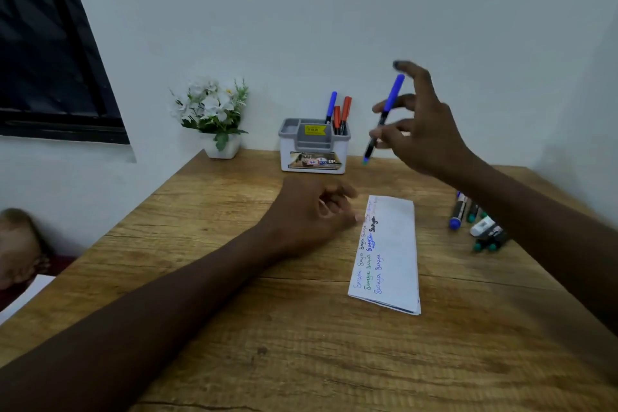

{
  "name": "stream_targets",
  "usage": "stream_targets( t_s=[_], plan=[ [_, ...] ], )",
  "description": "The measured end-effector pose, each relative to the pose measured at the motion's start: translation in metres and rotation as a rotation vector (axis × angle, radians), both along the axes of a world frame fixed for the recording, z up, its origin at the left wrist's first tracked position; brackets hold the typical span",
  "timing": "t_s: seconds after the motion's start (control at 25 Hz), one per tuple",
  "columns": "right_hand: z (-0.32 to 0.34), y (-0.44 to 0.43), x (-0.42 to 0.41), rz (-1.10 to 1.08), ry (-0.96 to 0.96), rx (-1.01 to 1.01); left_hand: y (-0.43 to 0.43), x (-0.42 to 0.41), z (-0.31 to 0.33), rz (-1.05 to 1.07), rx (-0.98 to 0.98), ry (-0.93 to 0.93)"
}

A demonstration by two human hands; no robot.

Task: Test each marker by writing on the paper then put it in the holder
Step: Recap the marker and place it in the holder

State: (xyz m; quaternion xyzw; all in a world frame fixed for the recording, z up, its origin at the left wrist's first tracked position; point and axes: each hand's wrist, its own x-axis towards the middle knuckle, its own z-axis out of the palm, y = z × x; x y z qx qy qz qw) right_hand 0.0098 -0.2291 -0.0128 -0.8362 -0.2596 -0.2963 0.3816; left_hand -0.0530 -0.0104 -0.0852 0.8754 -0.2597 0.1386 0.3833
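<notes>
A grainy wooden counter (234,278) met a plain pale wall (334,10), where a boxy grey-and-white plastic holder (314,157) stood. In the air just right of the holder, the right hand (424,124) pinched a slim, tilted blue-capped marker (389,104). In front of the holder, the left hand (311,211), loosely curled and holding nothing, touched a folded written-on paper (394,251).

Head camera looks forward, down over table (301,344).
</notes>
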Motion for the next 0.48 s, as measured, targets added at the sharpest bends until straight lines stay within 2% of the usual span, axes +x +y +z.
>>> stream_targets(
  t_s=[0.08,0.16,0.32,0.48],
  plan=[
    [0.012,0.015,0.031,0.022,0.008,0.131,-0.006,-0.005,0.001,-0.103,0.239,0.059],
    [0.019,0.033,0.060,0.009,-0.024,0.198,-0.009,-0.008,0.002,-0.172,0.359,0.096],
    [0.018,0.066,0.098,-0.019,-0.117,0.152,-0.006,-0.007,-0.001,-0.230,0.364,0.087],
    [0.012,0.077,0.123,-0.077,-0.101,0.190,-0.006,-0.005,-0.004,-0.245,0.356,0.071]
  ],
)
